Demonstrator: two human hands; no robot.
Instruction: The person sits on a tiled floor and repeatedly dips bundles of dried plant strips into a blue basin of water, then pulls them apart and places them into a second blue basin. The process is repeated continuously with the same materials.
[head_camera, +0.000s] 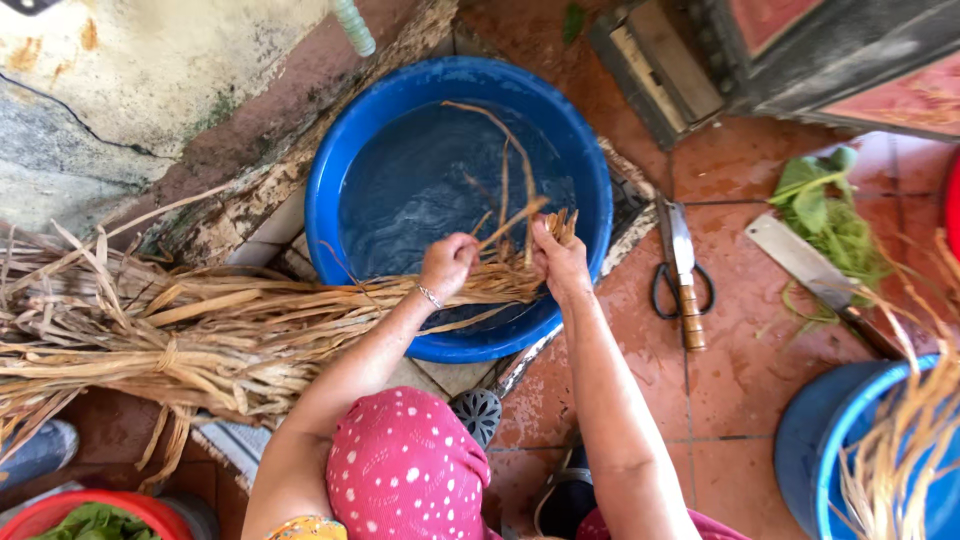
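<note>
The person is crouching over a round blue plastic basin that is holding water, and both hands are working at one end of a big bundle of dry, straw-coloured leaf strips. The left hand is closing around the strips just above the near part of the basin, fingers curled tight on them. The right hand is sitting just beside it, pinching a few thin strips that are rising and bending over the water. The bundle itself is lying across the wet red tiled floor to the left, tied near its middle (the tie looks like one of the same strips), and its end is reaching over the basin rim.

To the right, a knife with a wooden handle is lying across black scissors, and a broad metal cleaver is resting near some green leaves. A second blue basin with more dry strips is standing at the lower right.
</note>
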